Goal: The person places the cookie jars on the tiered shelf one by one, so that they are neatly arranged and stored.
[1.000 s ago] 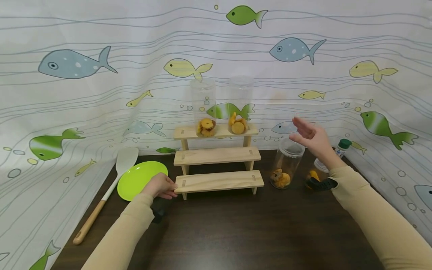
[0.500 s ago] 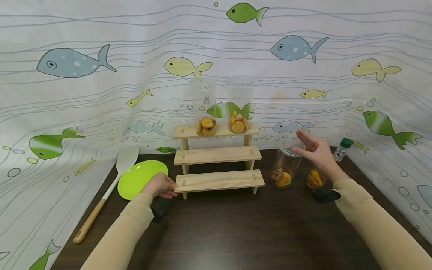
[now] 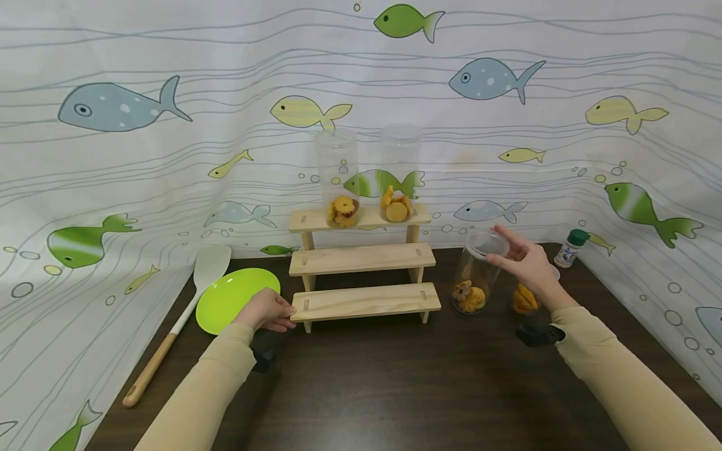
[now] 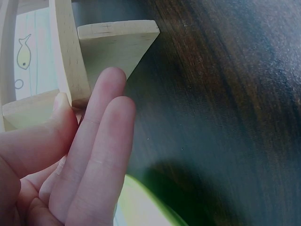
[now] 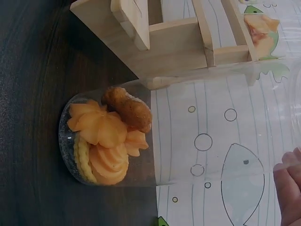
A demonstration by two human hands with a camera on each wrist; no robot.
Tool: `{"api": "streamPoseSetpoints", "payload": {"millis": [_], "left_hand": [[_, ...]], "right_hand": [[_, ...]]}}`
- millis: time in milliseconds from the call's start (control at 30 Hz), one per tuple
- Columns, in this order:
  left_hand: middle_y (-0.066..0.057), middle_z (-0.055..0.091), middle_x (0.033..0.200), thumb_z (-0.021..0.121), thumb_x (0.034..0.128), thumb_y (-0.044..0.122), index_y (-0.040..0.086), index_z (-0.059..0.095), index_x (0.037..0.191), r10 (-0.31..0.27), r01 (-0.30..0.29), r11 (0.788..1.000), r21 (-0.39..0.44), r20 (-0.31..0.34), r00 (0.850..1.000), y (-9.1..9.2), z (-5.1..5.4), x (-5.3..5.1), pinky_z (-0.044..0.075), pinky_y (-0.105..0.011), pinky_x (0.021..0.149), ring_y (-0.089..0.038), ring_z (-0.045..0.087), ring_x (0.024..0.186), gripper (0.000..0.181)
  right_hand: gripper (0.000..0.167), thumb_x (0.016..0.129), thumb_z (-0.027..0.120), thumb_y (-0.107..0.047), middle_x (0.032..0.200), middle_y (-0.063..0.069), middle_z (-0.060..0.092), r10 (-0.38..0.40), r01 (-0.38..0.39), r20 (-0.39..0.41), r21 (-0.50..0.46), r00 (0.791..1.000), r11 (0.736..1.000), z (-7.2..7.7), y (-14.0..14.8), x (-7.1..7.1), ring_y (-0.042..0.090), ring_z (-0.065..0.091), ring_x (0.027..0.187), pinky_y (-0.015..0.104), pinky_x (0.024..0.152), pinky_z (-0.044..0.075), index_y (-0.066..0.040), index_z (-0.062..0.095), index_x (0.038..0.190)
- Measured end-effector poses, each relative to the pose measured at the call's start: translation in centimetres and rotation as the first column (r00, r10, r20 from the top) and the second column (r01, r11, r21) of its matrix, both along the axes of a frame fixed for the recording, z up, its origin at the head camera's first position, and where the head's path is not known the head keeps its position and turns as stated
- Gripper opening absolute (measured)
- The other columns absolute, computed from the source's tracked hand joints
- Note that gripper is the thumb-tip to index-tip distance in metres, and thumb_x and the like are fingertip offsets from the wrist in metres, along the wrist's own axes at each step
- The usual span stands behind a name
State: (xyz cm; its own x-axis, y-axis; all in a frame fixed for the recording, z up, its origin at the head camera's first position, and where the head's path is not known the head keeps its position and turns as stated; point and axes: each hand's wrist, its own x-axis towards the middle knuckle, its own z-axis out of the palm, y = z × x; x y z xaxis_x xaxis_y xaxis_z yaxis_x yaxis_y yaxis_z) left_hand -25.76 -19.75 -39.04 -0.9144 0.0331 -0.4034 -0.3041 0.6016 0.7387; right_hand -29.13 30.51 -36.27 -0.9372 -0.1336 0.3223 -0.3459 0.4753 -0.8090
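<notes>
My left hand [image 3: 265, 311] pinches the left end of the lowest step of a three-tier wooden display stand [image 3: 366, 302]. The left wrist view shows the thumb against the wood edge [image 4: 70, 61], with two fingers extended past it. At the right, my right hand [image 3: 524, 260] holds the top of a clear lidded jar [image 3: 479, 266], thumb in front and fingers behind. Cookies [image 5: 106, 136] lie at the bottom of this jar, which stands on the table. Two similar clear jars [image 3: 337, 163] with cookies stand on the stand's top tier.
A smaller container with orange pieces [image 3: 524, 299] stands behind the right wrist, near a green-capped shaker bottle [image 3: 571, 249]. On the left lie a lime-green plate [image 3: 225, 307] and a wooden-handled spatula [image 3: 175, 332]. A fish-patterned sheet [image 3: 225, 62] surrounds the dark table [image 3: 366, 388].
My right hand has come down and leftward from above onto the top of the jar at the right. The left hand has kept its place on the stand.
</notes>
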Motion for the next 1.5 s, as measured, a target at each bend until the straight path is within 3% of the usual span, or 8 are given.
{"api": "streamPoseSetpoints", "payload": {"millis": [267,567,900,1000,1167,1233,1400,1500], "left_hand": [[-0.020,0.069,0.084,0.060,0.0918,0.004,-0.016,0.062,0.103,-0.006,0.006,1.000,0.013,-0.022,1.000,-0.1,-0.3,0.1,0.060,-0.036,0.066,-0.023,0.071,0.072,0.023],[-0.018,0.069,0.081,0.060,0.0915,0.003,-0.016,0.062,0.102,0.004,-0.004,1.000,0.027,-0.017,1.000,0.1,-0.1,0.2,0.060,-0.035,0.066,-0.023,0.071,0.072,0.022],[-0.019,0.069,0.082,0.060,0.0914,0.003,-0.016,0.061,0.103,0.009,-0.009,0.999,0.032,-0.005,1.000,0.1,-0.1,0.1,0.060,-0.035,0.067,-0.023,0.071,0.072,0.022],[-0.020,0.069,0.082,0.060,0.0913,0.003,-0.016,0.061,0.103,0.014,-0.013,0.999,0.034,-0.007,1.000,0.1,0.0,0.2,0.060,-0.035,0.066,-0.024,0.071,0.073,0.022],[-0.019,0.069,0.082,0.060,0.0916,0.003,-0.016,0.061,0.103,0.011,-0.011,1.000,0.029,-0.005,1.000,0.1,0.1,0.2,0.060,-0.035,0.066,-0.022,0.071,0.072,0.022],[-0.019,0.069,0.082,0.060,0.0916,0.003,-0.016,0.061,0.103,0.010,-0.010,1.000,0.027,-0.005,1.000,0.0,0.1,0.2,0.060,-0.035,0.066,-0.022,0.071,0.071,0.022],[-0.020,0.069,0.083,0.060,0.0913,0.004,-0.016,0.061,0.103,0.006,-0.006,1.000,0.028,-0.005,1.000,-0.1,0.0,0.2,0.060,-0.035,0.067,-0.027,0.071,0.076,0.023],[-0.020,0.069,0.083,0.060,0.0913,0.004,-0.016,0.061,0.103,0.000,0.000,1.000,0.031,-0.007,1.000,-0.1,-0.1,0.2,0.060,-0.036,0.068,-0.028,0.071,0.077,0.023]], "right_hand": [[0.064,0.092,0.064,-0.016,0.138,0.033,0.042,0.022,-0.019,0.037,-0.057,0.999,0.998,-0.2,-0.1,0.0,-0.018,0.051,0.098,0.008,0.076,0.050,-0.007,0.032,0.147],[0.063,0.091,0.065,-0.020,0.136,0.030,0.045,-0.031,0.032,0.039,-0.031,0.999,0.999,-0.3,0.1,0.1,-0.019,0.051,0.094,0.007,0.072,0.049,-0.010,0.036,0.147],[0.062,0.092,0.063,-0.025,0.139,0.029,0.042,-0.085,0.091,0.058,-0.106,0.995,0.990,-0.1,-0.1,0.7,-0.016,0.053,0.099,0.006,0.076,0.049,-0.007,0.037,0.146],[0.064,0.092,0.063,-0.028,0.140,0.029,0.041,-0.100,0.107,0.065,-0.109,0.993,0.988,0.3,-0.1,0.7,-0.006,0.055,0.109,0.006,0.078,0.048,-0.009,0.035,0.147],[0.066,0.092,0.062,-0.030,0.143,0.026,0.039,-0.102,0.107,0.066,-0.070,0.993,0.992,1.2,-0.1,0.8,0.025,0.050,0.127,0.005,0.079,0.046,-0.012,0.032,0.148],[0.067,0.092,0.062,-0.031,0.143,0.026,0.039,-0.106,0.110,0.066,-0.060,0.992,0.992,1.6,-0.2,0.9,0.023,0.051,0.126,0.004,0.078,0.046,-0.011,0.031,0.148],[0.066,0.092,0.063,-0.031,0.143,0.024,0.041,-0.139,0.143,0.062,-0.070,0.988,0.987,3.1,-0.5,1.4,0.002,0.054,0.116,0.004,0.078,0.046,-0.011,0.033,0.148],[0.065,0.092,0.063,-0.032,0.144,0.019,0.042,-0.148,0.152,0.052,-0.067,0.988,0.986,4.2,-0.7,1.7,0.008,0.053,0.120,0.003,0.078,0.045,-0.014,0.035,0.147]]}}
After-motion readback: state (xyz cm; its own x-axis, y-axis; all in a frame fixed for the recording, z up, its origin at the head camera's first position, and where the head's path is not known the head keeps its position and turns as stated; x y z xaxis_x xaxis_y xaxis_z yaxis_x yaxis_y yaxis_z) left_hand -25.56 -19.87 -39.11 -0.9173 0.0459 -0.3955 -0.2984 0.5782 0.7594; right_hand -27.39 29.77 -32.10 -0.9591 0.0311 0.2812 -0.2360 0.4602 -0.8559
